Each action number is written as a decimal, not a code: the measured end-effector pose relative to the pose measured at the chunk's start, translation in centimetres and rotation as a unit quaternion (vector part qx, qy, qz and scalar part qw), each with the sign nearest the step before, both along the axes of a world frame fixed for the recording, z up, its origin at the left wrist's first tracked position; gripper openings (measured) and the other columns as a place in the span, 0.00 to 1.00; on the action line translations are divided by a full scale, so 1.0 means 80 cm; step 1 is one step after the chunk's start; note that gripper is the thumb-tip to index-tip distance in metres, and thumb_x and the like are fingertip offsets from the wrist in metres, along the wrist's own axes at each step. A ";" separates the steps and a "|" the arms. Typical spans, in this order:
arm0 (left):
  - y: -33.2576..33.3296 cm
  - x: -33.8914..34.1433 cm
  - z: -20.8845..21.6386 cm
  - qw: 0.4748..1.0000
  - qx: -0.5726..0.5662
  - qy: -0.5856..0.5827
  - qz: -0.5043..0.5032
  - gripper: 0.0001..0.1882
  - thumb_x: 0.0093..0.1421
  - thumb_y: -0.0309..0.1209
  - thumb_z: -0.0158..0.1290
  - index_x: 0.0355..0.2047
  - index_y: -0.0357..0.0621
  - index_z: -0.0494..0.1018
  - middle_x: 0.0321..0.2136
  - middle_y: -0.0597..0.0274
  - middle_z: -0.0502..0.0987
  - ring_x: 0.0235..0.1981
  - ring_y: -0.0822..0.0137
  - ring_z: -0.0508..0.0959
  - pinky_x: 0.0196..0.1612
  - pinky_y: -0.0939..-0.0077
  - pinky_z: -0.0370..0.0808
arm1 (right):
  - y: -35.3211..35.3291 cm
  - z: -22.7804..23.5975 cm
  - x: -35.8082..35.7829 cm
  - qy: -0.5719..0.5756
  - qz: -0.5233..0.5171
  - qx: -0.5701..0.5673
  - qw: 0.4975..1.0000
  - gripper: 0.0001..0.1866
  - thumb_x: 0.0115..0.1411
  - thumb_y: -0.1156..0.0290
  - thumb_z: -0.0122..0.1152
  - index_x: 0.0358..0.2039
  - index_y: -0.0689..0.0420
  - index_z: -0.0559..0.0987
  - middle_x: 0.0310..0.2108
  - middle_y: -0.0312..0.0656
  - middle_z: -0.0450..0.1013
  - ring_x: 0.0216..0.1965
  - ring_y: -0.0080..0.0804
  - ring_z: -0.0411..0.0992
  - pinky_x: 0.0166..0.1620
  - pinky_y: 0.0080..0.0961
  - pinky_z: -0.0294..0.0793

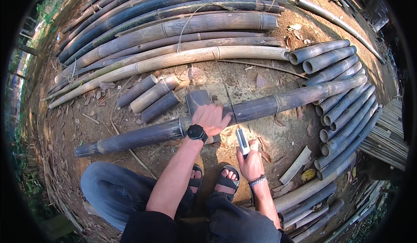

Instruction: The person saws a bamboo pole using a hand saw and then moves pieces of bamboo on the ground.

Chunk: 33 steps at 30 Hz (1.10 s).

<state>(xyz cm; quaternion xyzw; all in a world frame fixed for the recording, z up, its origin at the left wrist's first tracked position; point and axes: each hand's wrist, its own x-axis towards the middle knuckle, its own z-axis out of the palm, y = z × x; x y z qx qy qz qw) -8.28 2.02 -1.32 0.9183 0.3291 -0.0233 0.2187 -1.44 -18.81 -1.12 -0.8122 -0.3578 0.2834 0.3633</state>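
A long dark bamboo pole (299, 96) lies crosswise in front of me, resting on a dark block (198, 99) near its middle. My left hand (210, 118) presses down on the pole, its fingers wrapped over the top and the thumb toward the right. My right hand (252, 162) is closed round the light-coloured handle of a handsaw (242, 141). The saw's thin blade lies across the pole just right of my left thumb, its tip reaching past the far side. How deep the blade sits in the bamboo, I cannot tell.
Long bamboo poles (182, 25) lie side by side at the back. Three short bamboo pieces (154, 96) sit left of the block. Cut bamboo lengths (343, 112) are stacked at the right, under the pole's right end. A split bamboo strip (295, 164) lies near my right hand.
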 end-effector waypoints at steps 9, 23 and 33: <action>0.002 0.002 0.001 1.000 -0.006 0.000 0.001 0.24 0.59 0.48 0.48 0.29 0.36 0.77 0.23 0.40 0.78 0.29 0.43 0.80 0.35 0.52 0.75 | 0.005 -0.001 0.007 -0.012 0.015 -0.002 1.000 0.18 0.62 0.68 0.58 0.42 0.67 0.62 0.18 0.61 0.72 0.25 0.62 0.75 0.25 0.46 0.72; 0.003 -0.002 -0.001 1.000 0.000 0.000 -0.007 0.24 0.59 0.48 0.47 0.29 0.35 0.77 0.21 0.40 0.77 0.26 0.44 0.80 0.33 0.53 0.75 | 0.010 0.002 0.005 -0.017 0.008 -0.011 1.000 0.18 0.62 0.68 0.58 0.42 0.65 0.63 0.20 0.61 0.73 0.26 0.62 0.75 0.27 0.47 0.72; 0.003 -0.004 0.003 1.000 0.003 -0.001 0.000 0.25 0.59 0.48 0.47 0.28 0.36 0.78 0.21 0.40 0.78 0.26 0.44 0.80 0.32 0.54 0.76 | 0.008 0.005 0.004 -0.027 0.008 -0.014 0.999 0.18 0.61 0.67 0.59 0.40 0.66 0.64 0.18 0.62 0.72 0.26 0.61 0.75 0.27 0.47 0.73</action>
